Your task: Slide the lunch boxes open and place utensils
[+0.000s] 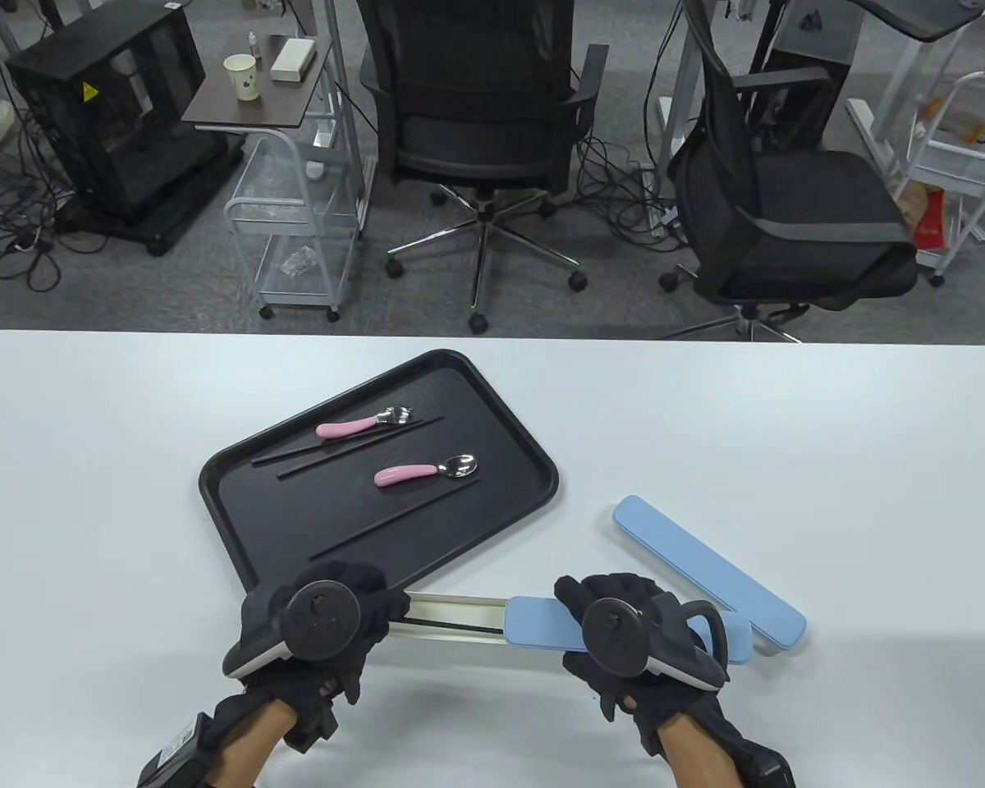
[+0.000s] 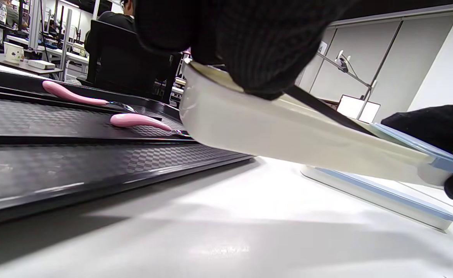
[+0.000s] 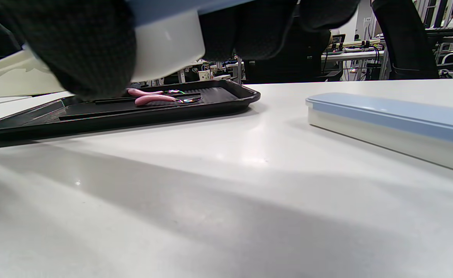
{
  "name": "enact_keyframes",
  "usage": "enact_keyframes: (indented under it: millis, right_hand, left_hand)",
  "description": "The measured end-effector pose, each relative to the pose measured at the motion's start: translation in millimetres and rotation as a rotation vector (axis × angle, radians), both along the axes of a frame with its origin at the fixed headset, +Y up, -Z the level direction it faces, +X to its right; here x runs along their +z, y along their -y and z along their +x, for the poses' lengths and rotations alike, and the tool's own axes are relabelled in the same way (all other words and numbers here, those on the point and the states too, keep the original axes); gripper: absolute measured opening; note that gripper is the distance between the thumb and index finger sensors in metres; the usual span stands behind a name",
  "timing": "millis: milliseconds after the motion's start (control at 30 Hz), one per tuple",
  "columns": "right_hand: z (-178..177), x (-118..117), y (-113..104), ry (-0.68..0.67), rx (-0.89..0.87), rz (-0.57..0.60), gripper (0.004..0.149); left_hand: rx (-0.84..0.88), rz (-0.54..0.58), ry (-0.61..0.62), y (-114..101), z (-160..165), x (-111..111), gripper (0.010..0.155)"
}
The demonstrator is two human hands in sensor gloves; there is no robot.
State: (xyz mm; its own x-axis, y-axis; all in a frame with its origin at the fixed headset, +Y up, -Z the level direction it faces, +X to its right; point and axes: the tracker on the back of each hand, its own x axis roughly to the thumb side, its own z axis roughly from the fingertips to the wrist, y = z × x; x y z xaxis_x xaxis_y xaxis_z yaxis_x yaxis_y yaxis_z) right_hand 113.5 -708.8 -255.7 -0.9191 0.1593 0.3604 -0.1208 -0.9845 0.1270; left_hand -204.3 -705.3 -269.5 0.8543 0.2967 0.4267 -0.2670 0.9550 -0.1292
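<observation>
A: Nearest the table camera are the two gloved hands. The left hand [image 1: 328,624] grips the cream base of the near lunch box [image 1: 451,621]; the right hand [image 1: 636,636] holds its blue lid [image 1: 542,624], which is slid partway off to the right. Both are closed on their parts.

B: Is the box on the table?

A: No. The left wrist view shows the base [image 2: 288,135] lifted clear of the white table [image 1: 788,427], tilted, near the front edge. A black chopstick [image 1: 447,629] already lies inside the exposed channel.

B: And the rest of the utensils?

A: On the black tray [image 1: 238,492], just behind the left hand: a pink-handled fork [image 1: 361,424], a pink-handled spoon [image 1: 427,472] and several more chopsticks [image 1: 349,443]. The second lunch box [image 1: 706,570] lies shut on the table, its near end beside the right hand.

B: What could go wrong?

A: I'd judge three things. Pull too hard and the lid leaves its track suddenly, so either half may drop. Since the base is tilted in the air, the chopstick inside could slide out the open end. And the right hand's outward travel heads towards the second box, so it may knock it.
</observation>
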Motion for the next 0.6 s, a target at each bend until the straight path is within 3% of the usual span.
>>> enact_keyframes:
  millis: [600]
  right_hand:
    - [2.8, -2.2, 1.9, 0.008, -0.021, -0.024, 0.079]
  left_hand:
    - [0.150, 0.003, -0.012, -3.7, -9.8, -3.9, 0.047]
